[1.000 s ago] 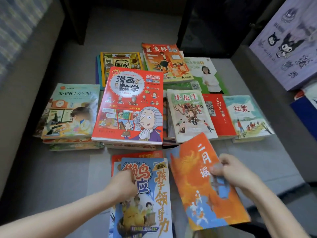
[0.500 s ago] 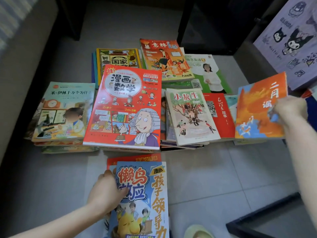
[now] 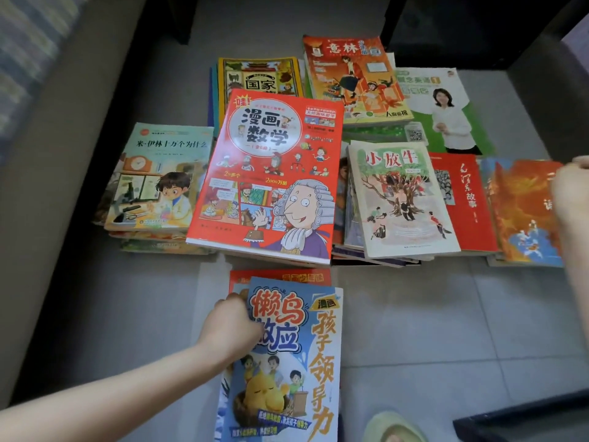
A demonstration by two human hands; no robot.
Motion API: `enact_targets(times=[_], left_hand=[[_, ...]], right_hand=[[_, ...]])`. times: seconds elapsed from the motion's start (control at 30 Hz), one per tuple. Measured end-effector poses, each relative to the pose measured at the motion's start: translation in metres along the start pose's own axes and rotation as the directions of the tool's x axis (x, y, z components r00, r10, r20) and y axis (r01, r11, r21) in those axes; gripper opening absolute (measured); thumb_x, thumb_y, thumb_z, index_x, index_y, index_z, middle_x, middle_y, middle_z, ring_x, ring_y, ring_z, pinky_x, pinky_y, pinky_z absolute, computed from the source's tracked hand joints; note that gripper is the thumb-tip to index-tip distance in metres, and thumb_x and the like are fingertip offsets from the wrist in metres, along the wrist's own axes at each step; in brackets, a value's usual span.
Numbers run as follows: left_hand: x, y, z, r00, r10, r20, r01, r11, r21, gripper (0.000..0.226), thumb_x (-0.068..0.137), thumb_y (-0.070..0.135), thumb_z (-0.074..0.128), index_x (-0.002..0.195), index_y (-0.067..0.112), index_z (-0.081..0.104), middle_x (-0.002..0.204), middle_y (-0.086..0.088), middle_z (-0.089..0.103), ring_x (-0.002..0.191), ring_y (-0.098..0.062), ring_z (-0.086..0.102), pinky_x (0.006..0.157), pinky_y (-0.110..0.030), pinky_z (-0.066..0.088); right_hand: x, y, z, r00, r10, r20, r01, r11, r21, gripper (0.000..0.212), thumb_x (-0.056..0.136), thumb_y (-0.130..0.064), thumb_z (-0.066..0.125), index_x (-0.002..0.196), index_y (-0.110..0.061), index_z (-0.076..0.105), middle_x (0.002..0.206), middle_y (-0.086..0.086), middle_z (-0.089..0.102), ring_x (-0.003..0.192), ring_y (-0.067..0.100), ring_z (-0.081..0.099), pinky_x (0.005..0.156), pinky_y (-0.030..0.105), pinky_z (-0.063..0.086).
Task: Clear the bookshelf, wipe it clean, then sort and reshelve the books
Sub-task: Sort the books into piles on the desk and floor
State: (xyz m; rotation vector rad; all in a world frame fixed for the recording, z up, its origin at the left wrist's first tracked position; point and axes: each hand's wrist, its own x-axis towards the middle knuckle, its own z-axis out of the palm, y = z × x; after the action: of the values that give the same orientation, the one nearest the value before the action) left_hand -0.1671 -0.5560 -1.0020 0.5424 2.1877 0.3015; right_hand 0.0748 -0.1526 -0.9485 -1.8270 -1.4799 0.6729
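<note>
Rt hand [image 3: 572, 199] set orange bk [image 3: 522, 212] onto rt stack [image 3: 494, 261].

Soft, flat indoor light, a bit dim. Floor [image 3: 414, 314] reads mid-grey, with deep shade along the left strip and under the dark furniture [image 3: 478, 23] up top. Mild sheen on the red book [image 3: 271, 173], thin soft shadow under its near edge. Centre titles sharp, blue book [image 3: 287, 362] too. Right hand [image 3: 572, 193] and orange book [image 3: 522, 212] motion-smeared. Left fabric [image 3: 28, 59] blurred, wide-angle bend at edges.
</note>
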Motion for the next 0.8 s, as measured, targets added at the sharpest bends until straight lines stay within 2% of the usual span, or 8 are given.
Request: enact_targets(times=[0.13, 0.27, 0.37, 0.43, 0.47, 0.53, 0.67, 0.8], left_hand=[[0.003, -0.007, -0.003, 0.999, -0.049, 0.008, 0.049, 0.996, -0.074, 0.01, 0.084, 0.01, 0.06, 0.093, 0.01, 0.058, 0.093, -0.006, 0.066, 0.086, -0.022, 0.064, 0.074, -0.034, 0.056], [0.002, -0.013, -0.005, 0.998, -0.031, -0.045, 0.028, 0.997, -0.076, 0.008, 0.083, 0.01, 0.059, 0.09, 0.01, 0.056, 0.093, -0.008, 0.062, 0.084, -0.023, 0.06, 0.064, -0.03, 0.047], [0.002, -0.028, -0.008, 0.992, -0.013, -0.124, 0.011, 1.0, -0.019, 0.022, 0.084, 0.017, 0.062, 0.096, 0.014, 0.044, 0.102, -0.007, 0.053, 0.094, -0.027, 0.057, 0.073, -0.031, 0.046], [0.002, -0.038, -0.007, 0.997, -0.06, -0.045, 0.057, 0.996, -0.065, 0.027, 0.084, 0.021, 0.066, 0.096, 0.016, 0.042, 0.1, -0.007, 0.059, 0.093, -0.027, 0.061, 0.08, -0.035, 0.052], [0.001, -0.042, -0.006, 0.997, -0.077, 0.01, 0.077, 0.993, -0.091, 0.026, 0.084, 0.022, 0.066, 0.095, 0.017, 0.044, 0.097, -0.006, 0.063, 0.09, -0.024, 0.064, 0.079, -0.036, 0.054], [-0.001, -0.046, -0.002, 0.995, -0.054, 0.078, 0.06, 0.996, -0.073, 0.022, 0.086, 0.025, 0.066, 0.091, 0.02, 0.045, 0.092, -0.002, 0.065, 0.084, -0.02, 0.066, 0.076, -0.036, 0.056], [-0.001, -0.05, -0.001, 0.996, -0.042, 0.08, 0.049, 0.996, -0.079, 0.024, 0.088, 0.024, 0.065, 0.082, 0.02, 0.043, 0.092, -0.004, 0.066, 0.081, -0.02, 0.067, 0.072, -0.037, 0.058], [0.001, -0.052, -0.006, 0.996, -0.047, 0.078, 0.055, 0.993, -0.108, 0.03, 0.083, 0.022, 0.074, 0.077, 0.015, 0.045, 0.087, -0.008, 0.067, 0.079, -0.026, 0.068, 0.07, -0.041, 0.058]], right_hand=[[-0.113, -0.062, 0.018, 0.967, -0.198, -0.162, 0.217, 0.97, 0.109, 0.011, 0.078, -0.034, 0.046, 0.074, -0.035, 0.056, 0.076, -0.003, 0.068, 0.069, 0.013, 0.063, 0.063, 0.026, 0.049], [-0.219, -0.056, 0.032, 0.922, -0.371, 0.114, 0.37, 0.929, 0.032, 0.015, 0.087, -0.014, 0.053, 0.08, -0.026, 0.059, 0.071, -0.003, 0.059, 0.067, 0.014, 0.053, 0.053, 0.018, 0.035], [-0.267, -0.012, 0.034, 0.841, -0.112, 0.529, 0.349, 0.86, -0.372, 0.016, 0.09, -0.036, 0.058, 0.094, -0.021, 0.053, 0.081, -0.003, 0.059, 0.086, 0.03, 0.062, 0.065, 0.03, 0.039], [-0.288, 0.021, 0.031, 0.684, 0.195, 0.703, 0.358, 0.749, -0.557, 0.045, 0.086, -0.058, 0.057, 0.105, -0.019, 0.046, 0.094, -0.008, 0.057, 0.099, 0.026, 0.063, 0.075, 0.031, 0.045], [-0.298, 0.033, 0.031, 0.565, 0.332, 0.755, 0.282, 0.782, -0.556, 0.049, 0.083, -0.061, 0.059, 0.103, -0.018, 0.047, 0.096, -0.01, 0.059, 0.098, 0.02, 0.065, 0.078, 0.031, 0.05], [-0.317, 0.046, 0.027, 0.393, 0.412, 0.822, 0.155, 0.851, -0.501, 0.031, 0.085, -0.055, 0.061, 0.095, -0.026, 0.057, 0.096, -0.013, 0.069, 0.09, 0.01, 0.068, 0.081, 0.034, 0.057], [-0.326, 0.042, 0.025, 0.51, 0.243, 0.825, 0.262, 0.87, -0.418, 0.018, 0.089, -0.044, 0.062, 0.076, -0.034, 0.054, 0.087, -0.017, 0.067, 0.085, 0.005, 0.066, 0.071, 0.024, 0.052], [-0.316, 0.035, 0.024, 0.55, 0.257, 0.794, 0.079, 0.931, -0.356, 0.015, 0.086, -0.019, 0.067, 0.076, -0.024, 0.058, 0.087, -0.005, 0.071, 0.079, 0.014, 0.068, 0.076, 0.035, 0.055]])
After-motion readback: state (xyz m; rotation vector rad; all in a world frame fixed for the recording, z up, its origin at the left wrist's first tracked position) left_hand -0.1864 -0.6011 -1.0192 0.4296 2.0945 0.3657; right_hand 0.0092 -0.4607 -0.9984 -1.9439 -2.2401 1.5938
